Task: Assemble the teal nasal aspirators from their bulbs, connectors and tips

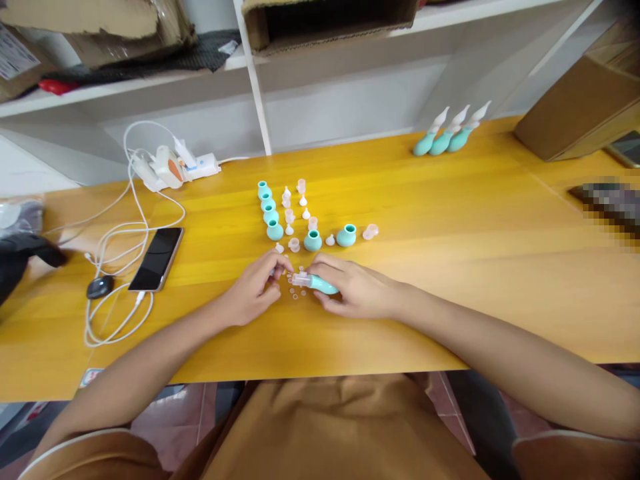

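Observation:
My right hand [353,288] is closed around a teal bulb with a clear cap [313,282], held low over the yellow table [450,267]. My left hand [257,288] pinches its fingertips together just left of the clear cap; what they hold is too small to name. Several tiny clear rings [294,293] lie on the table between my hands. Just beyond lie several loose teal bulbs [270,210] in a column, two more teal bulbs [346,235], and several small clear tips and caps [293,215].
Three assembled teal-and-white pieces [445,137] lie at the back right. A phone [157,259], white cables [117,267] and a power strip [173,167] sit at the left. A cardboard box [580,110] stands far right. White shelving [250,80] rises behind.

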`<state>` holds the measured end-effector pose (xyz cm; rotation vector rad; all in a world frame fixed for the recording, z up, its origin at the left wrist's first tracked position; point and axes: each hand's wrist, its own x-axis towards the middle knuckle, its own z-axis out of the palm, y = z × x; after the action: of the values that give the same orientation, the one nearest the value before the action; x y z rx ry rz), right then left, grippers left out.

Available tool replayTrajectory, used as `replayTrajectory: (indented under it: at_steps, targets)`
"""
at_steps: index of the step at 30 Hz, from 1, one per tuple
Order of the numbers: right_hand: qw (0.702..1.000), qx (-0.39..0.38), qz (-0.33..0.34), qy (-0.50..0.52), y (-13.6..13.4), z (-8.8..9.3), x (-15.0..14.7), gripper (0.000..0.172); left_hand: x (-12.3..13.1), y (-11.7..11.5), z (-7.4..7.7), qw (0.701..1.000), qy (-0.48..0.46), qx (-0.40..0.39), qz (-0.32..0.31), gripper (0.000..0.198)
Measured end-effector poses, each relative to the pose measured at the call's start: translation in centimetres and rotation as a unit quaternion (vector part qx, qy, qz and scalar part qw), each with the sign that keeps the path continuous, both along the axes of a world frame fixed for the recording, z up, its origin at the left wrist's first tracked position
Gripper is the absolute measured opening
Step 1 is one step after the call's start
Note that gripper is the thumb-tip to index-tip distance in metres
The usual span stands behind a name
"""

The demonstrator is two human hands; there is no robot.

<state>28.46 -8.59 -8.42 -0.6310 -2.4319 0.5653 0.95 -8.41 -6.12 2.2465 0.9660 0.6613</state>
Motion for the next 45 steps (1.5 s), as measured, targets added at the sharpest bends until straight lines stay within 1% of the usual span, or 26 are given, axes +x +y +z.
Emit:
replayTrajectory:
  at_steps: [2,4,7,9,13,14,16,19,21,26,28,29,30,31,32,33,35,37,38,39,40,43,45]
  targets:
    - [1.000,-0.005,0.007,-0.001,-0.5,0.0,-0.3,0.020,0.2,-0.5,0.3,0.999,0.037,0.017,-0.025,0.022]
    - [1.000,0.002,0.018,-0.015,-0.9,-0.2,-0.4,0.027,0.3,-0.8,0.4,0.996,0.067,0.035,-0.040,0.026]
    - [0.999,0.030,0.020,-0.028,-1.2,-0.5,-0.6,0.040,0.3,-1.1,0.1,0.991,0.098,0.079,-0.040,0.030]
    - [0.999,0.029,0.008,-0.025,-1.2,-0.5,-0.5,0.044,0.2,-1.1,0.0,0.987,0.115,0.103,-0.035,0.035]
    - [1.000,0.007,-0.018,-0.012,-0.9,-0.2,-0.3,0.041,0.0,-0.8,0.2,0.983,0.142,0.104,-0.043,0.044]
    - [1.000,0.008,-0.017,-0.004,-0.8,-0.2,-0.2,0.042,0.0,-0.8,0.2,0.983,0.144,0.102,-0.054,0.046]
    - [1.000,-0.002,0.005,0.020,-0.7,0.0,-0.1,0.047,-0.1,-0.6,0.3,0.981,0.136,0.098,-0.096,0.046]
    - [0.993,-0.070,0.064,0.069,-0.6,0.4,-0.1,0.047,0.0,-0.7,0.4,0.976,0.096,0.083,-0.179,0.045]
    - [0.982,-0.131,0.104,0.094,-0.6,0.9,-0.2,0.041,0.1,-0.9,0.5,0.974,0.072,0.065,-0.204,0.046]
    - [0.933,-0.288,0.183,0.115,-0.2,1.9,-0.3,0.032,0.5,-2.2,1.4,0.972,0.026,-0.045,-0.229,0.052]
    - [0.912,-0.336,0.207,0.111,0.3,2.5,0.2,0.031,0.3,-2.6,1.9,0.973,-0.006,-0.075,-0.219,0.056]
    - [0.907,-0.345,0.210,0.117,0.8,2.9,0.7,0.032,0.1,-2.6,2.1,0.975,-0.017,-0.078,-0.208,0.056]
    - [0.908,-0.343,0.203,0.129,1.3,3.6,1.2,0.035,-0.1,-2.6,2.1,0.978,-0.025,-0.072,-0.194,0.055]
    - [0.914,-0.330,0.183,0.148,2.1,4.3,1.9,0.038,-0.3,-2.4,2.1,0.982,-0.030,-0.061,-0.178,0.053]
    - [0.925,-0.306,0.149,0.169,3.0,5.2,2.6,0.041,-0.5,-2.2,2.0,0.985,-0.032,-0.048,-0.160,0.051]
    - [0.937,-0.275,0.102,0.189,4.0,6.0,3.4,0.043,-0.6,-1.9,1.8,0.989,-0.031,-0.034,-0.142,0.048]
    - [0.953,-0.204,-0.018,0.221,6.6,7.3,4.9,0.043,-0.7,-1.3,1.4,0.994,-0.023,-0.010,-0.107,0.040]
    - [0.954,-0.150,-0.131,0.222,9.4,7.4,6.2,0.047,-0.4,-0.8,1.1,0.997,-0.008,0.024,-0.079,0.032]
    - [0.952,-0.127,-0.175,0.215,10.8,6.9,6.7,0.048,-0.3,-0.6,1.1,0.997,0.005,0.046,-0.067,0.029]
    - [0.950,-0.113,-0.204,0.207,12.0,6.1,7.1,0.050,-0.1,-0.4,1.2,0.996,0.019,0.070,-0.055,0.026]
    - [0.949,-0.116,-0.215,0.199,13.1,5.1,7.4,0.052,0.1,-0.1,1.5,0.994,0.032,0.096,-0.042,0.023]
    - [0.950,-0.146,-0.217,0.173,15.1,1.8,7.7,0.057,0.8,1.0,2.8,0.982,0.073,0.173,-0.017,0.019]
    - [0.956,-0.150,-0.209,0.141,15.7,0.1,7.7,0.056,1.6,2.6,4.1,0.971,0.109,0.210,-0.015,0.021]
